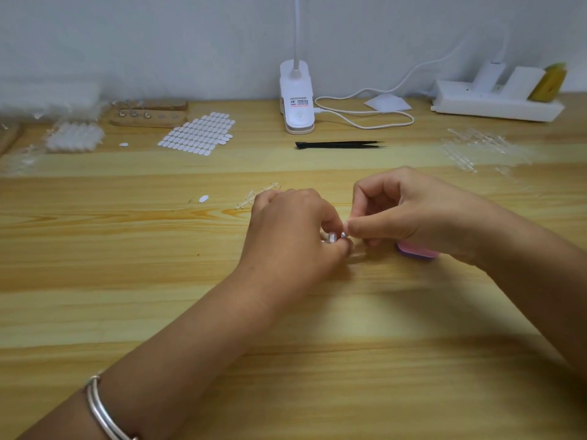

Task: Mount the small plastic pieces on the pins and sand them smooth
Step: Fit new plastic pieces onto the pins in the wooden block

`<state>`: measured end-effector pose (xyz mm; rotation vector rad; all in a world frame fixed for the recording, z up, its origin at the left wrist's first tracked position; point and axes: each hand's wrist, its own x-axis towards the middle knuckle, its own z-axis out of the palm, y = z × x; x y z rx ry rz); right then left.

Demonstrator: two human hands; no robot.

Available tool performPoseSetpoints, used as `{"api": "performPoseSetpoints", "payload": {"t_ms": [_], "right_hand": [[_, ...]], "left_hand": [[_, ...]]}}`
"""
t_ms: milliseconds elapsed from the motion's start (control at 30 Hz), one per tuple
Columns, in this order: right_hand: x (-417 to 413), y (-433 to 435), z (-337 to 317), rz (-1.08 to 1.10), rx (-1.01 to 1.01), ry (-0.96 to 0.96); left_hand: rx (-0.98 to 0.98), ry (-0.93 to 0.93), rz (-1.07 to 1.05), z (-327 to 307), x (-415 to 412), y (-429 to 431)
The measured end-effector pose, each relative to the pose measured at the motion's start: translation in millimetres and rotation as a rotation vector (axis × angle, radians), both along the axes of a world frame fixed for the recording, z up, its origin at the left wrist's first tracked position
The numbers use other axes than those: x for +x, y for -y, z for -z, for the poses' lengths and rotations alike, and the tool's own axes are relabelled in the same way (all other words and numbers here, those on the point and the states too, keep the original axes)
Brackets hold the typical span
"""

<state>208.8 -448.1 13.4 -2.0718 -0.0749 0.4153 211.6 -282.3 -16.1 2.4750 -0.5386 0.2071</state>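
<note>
Two bare hands meet over the middle of a pale wooden tabletop (158, 281). The left hand (292, 230) is curled, thumb and fingers pinched around small clear plastic pieces (332, 238) that seem to sit on shiny pin heads. The right hand (409, 211), knuckles up and wrist raised, pinches a tiny item at its fingertips (352, 228) right against them; what it is cannot be told.

A slip looks the likeliest trouble: the pieces are tiny and smooth, so pressing off-centre could flick one across the table or seat it crooked.

Just beneath the right hand lies a pink and purple sanding block (416, 251), untouched. Farther back lie a sheet of white oval stickers (198, 134), black tweezers (340, 144) and a wooden pin stand (149, 114).
</note>
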Motion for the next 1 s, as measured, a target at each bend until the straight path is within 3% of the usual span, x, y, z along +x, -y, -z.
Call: {"api": "performPoseSetpoints", "payload": {"t_ms": [233,333,433,700,1000], "right_hand": [[5.8,12.7,-3.8,-0.017,-0.030,-0.034],[8.1,22.5,-5.8,0.012,0.002,0.114],[4.1,21.8,-8.1,-0.141,0.031,0.246],[1.7,12.4,2.7,-0.278,-0.232,0.518],[-9.3,7.7,14.8,-0.199,-0.357,0.537]], "left_hand": [[-0.007,0.003,0.002,1.3,0.1,-0.9],[-0.029,-0.002,0.010,3.0,0.7,-1.7],[-0.028,0.017,0.014,3.4,0.8,-1.8],[-0.026,0.040,0.014,6.6,2.4,-2.0],[0.005,0.053,0.015,7.8,1.9,-1.6]]}}
